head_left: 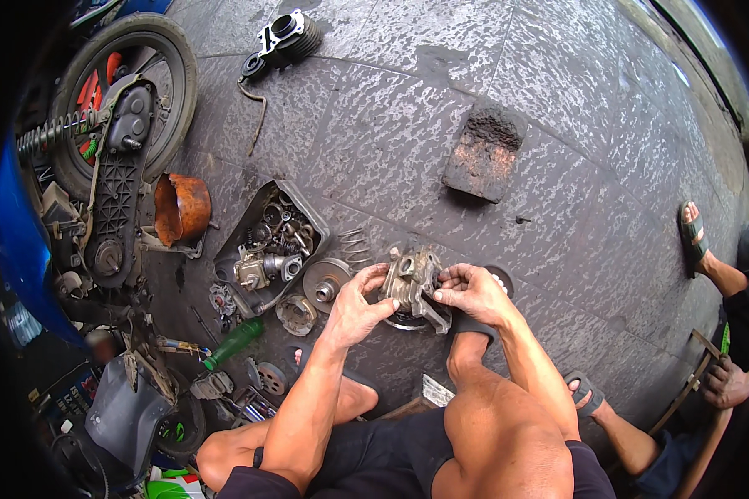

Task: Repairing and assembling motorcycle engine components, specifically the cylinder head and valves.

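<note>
A greasy metal cylinder head (413,284) with fins is held up between my two hands, close in front of my knees. My left hand (359,305) grips its left side, thumb and fingers curled on the edge. On the opposite side, the fingers of my right hand (473,293) pinch the part near its rim. A dark round piece shows partly beneath it; what it is I cannot tell. Just left of my left hand lie a round metal pulley disc (326,283), a coil spring (354,246) and a ring-shaped part (296,315).
A grey tray (318,220) holds a carburetor (258,268) and small metal parts. Beyond are an orange cut container (183,209), an engine cylinder (288,38) and a sooty block (484,154). A scooter wheel (183,71) stands left, near a green bottle (234,343). Another person's hand (728,382) is at right.
</note>
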{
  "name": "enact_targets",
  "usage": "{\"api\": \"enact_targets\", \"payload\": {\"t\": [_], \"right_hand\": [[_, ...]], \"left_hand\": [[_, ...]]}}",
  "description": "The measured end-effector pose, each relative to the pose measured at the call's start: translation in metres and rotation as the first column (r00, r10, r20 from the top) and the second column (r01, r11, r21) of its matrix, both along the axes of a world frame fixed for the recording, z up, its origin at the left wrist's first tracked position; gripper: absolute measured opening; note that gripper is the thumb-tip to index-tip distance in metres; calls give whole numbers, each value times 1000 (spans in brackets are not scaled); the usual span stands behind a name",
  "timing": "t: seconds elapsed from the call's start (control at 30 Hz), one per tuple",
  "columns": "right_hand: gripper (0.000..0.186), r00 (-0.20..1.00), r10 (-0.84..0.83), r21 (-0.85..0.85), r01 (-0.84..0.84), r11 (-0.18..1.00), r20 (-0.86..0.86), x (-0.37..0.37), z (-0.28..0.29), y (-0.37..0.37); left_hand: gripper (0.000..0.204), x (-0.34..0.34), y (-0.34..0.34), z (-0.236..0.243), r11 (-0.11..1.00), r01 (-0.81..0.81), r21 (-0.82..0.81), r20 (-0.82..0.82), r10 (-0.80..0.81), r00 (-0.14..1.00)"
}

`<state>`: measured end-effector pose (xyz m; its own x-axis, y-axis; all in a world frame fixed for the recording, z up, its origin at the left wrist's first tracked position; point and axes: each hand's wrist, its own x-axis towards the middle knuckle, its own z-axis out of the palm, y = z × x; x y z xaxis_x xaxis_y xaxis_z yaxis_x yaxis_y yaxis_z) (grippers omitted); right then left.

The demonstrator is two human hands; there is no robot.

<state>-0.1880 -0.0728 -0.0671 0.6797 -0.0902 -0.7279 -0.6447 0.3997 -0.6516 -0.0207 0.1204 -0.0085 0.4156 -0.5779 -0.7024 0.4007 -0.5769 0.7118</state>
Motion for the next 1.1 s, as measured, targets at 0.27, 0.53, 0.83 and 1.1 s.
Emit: {"api": "enact_targets", "payload": {"t": [0.27, 0.53, 0.83, 1.1], "right_hand": [[73, 993, 93, -225, -75, 972, 68, 0, 11, -5], [76, 979, 180, -309, -143, 940, 97, 3, 11, -9], [77, 974, 206, -348, -160, 924, 99, 3, 10, -10], [44, 972, 163, -420, -77, 904, 172, -2, 6, -9]], "left_hand": [[79, -1, 0, 1, 1000, -15, 0, -18, 15, 1000], [80, 1, 1, -3, 999, -21, -31, -70, 19, 997], [79, 0, 7, -11, 992, -32, -120, -96, 21, 995], [83, -15, -5, -6, 989, -35, -146, 102, 50, 994]]}}
